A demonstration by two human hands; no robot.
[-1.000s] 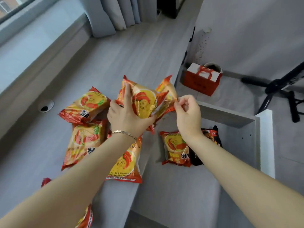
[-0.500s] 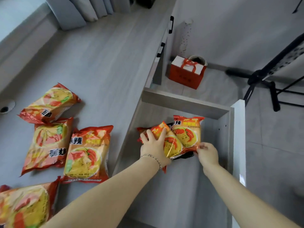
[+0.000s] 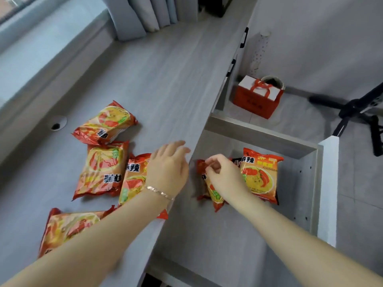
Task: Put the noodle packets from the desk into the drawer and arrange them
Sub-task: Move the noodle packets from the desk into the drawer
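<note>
Several orange-red noodle packets lie on the grey desk (image 3: 170, 83): one at the back (image 3: 105, 123), one below it (image 3: 101, 168), one beside my wrist (image 3: 132, 181) and one at the near left (image 3: 68, 226). The open drawer (image 3: 259, 135) holds an upright-facing packet (image 3: 260, 175), a dark packet (image 3: 236, 161) mostly hidden beneath, and a tilted packet (image 3: 215, 195). My left hand (image 3: 167, 168) hovers open over the desk edge, holding nothing. My right hand (image 3: 223, 175) is inside the drawer, fingers pinched on the tilted packet's top edge.
A red gift bag (image 3: 257, 98) stands on the floor beyond the drawer. Black stand legs (image 3: 356, 110) spread at the right. The drawer's white front (image 3: 329, 183) juts out at the right. A cable hole (image 3: 59, 123) sits in the desk; curtains (image 3: 145, 13) hang behind.
Both hands carried packets from above the desk down into the drawer. My left hand has let go and swung back left over the desk edge; the right stays on a packet.
</note>
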